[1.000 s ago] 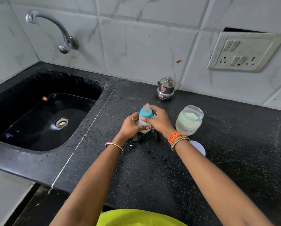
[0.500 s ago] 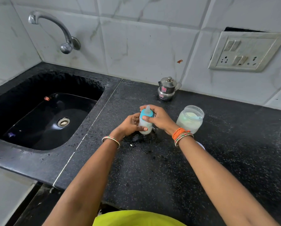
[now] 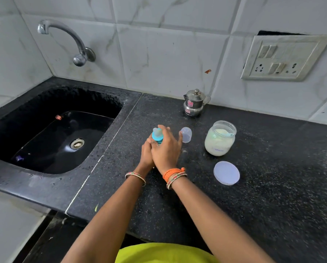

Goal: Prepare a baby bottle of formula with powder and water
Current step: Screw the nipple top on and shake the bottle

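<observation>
A baby bottle is held upright over the black speckled counter, toward its left edge where the counter meets the sink. Only the clear teat and the blue collar of the bottle are seen; the body is hidden behind the hands, so it cannot be told whether the base rests on the counter. The right hand is laid over the bottle from the right, its fingers curled around the collar and upper body — a closed grip. The left hand is tucked partly under the right and pressed against the bottle's left side, wrapped on it as well; its fingers are mostly covered. Bangles are worn on both wrists, with an orange thread band on the right. Just right of the hands a small clear bottle cap stands on the counter, apart from the fingertips. Further right an open glass jar of pale powder is set, more than half full, what looks like a scoop handle showing at its rim. Its round pale lid lies flat nearer the front edge, apart from the jar. A small lidded steel pot is placed at the back edge against the tiled wall. A curved tap is mounted on the wall above the sink's far side, and a switch-and-socket plate is fixed to the wall above the counter's right part. A strip of yellow-green clothing is seen at the bottom of the view.
</observation>
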